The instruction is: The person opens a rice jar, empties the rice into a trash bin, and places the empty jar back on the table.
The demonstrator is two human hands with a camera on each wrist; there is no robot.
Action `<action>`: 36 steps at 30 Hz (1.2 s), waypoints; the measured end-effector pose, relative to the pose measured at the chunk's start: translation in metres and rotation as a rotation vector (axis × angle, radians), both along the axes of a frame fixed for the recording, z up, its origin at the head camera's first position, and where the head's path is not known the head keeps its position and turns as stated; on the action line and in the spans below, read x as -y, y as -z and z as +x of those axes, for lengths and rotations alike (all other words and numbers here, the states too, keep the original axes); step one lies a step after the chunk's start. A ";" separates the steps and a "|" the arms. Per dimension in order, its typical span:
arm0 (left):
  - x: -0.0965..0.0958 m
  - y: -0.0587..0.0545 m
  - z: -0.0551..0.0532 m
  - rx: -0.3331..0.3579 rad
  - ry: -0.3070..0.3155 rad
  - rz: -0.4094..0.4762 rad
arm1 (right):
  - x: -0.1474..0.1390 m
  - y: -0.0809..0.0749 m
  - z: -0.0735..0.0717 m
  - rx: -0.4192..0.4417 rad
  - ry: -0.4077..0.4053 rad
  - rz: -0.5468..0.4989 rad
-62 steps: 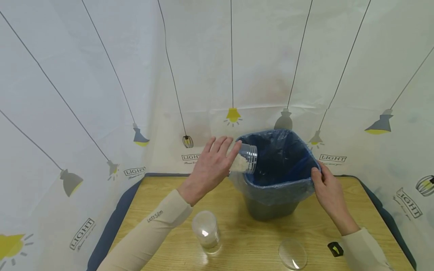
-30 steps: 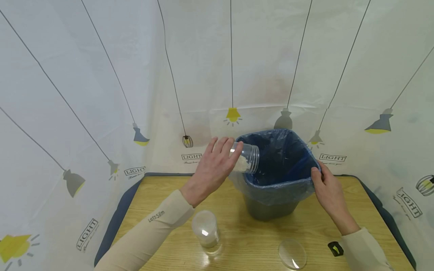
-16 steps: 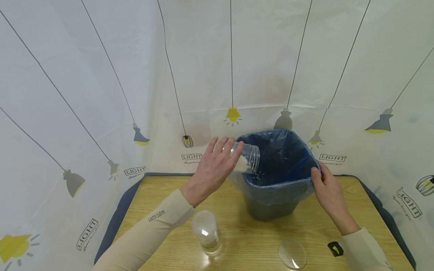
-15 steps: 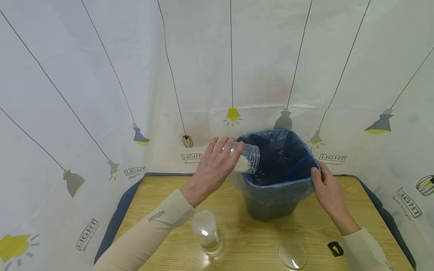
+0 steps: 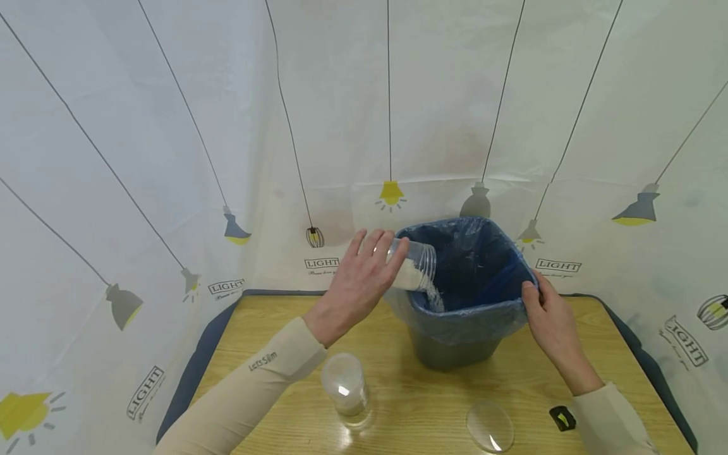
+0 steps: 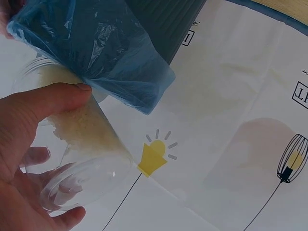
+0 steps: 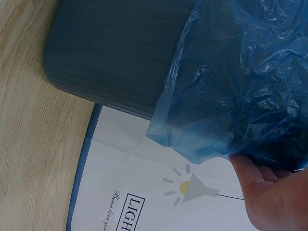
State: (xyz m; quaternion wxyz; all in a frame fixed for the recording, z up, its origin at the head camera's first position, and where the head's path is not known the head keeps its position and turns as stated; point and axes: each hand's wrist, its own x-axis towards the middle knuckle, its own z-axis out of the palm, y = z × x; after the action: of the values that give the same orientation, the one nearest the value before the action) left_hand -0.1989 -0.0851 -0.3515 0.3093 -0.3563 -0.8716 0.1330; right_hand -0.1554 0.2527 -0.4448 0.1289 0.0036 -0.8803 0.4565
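Observation:
My left hand grips a clear plastic jar, tipped on its side with its threaded mouth over the bin's left rim. Pale, grain-like bits, perhaps rice, fill part of it, and a stream of them falls into the bin. The grey trash bin stands on the table, lined with a blue plastic bag folded over its rim. With thumb and fingers, my right hand holds the bin's right rim through the bag.
A second clear jar stands on the wooden table below my left forearm. A clear round lid lies at the front, and a small black-and-yellow item sits near my right sleeve. A lamp-printed white sheet hangs behind.
The jar has shifted slightly right over the bin. A few falling bits have turned into a thicker stream of grains. My right hand stays on the rim.

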 end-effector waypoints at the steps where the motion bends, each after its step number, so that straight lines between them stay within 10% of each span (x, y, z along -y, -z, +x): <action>1: 0.000 0.000 0.000 0.004 0.004 0.010 | 0.000 0.000 0.000 0.002 0.001 0.001; 36: 0.001 0.007 -0.005 -0.057 0.039 0.007 | 0.000 0.000 0.003 0.009 0.003 -0.008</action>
State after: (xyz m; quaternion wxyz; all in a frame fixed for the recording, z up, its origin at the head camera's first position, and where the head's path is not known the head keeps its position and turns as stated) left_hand -0.2038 -0.0856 -0.3586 0.3380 -0.3680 -0.8557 0.1342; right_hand -0.1526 0.2525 -0.4447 0.1255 -0.0003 -0.8791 0.4597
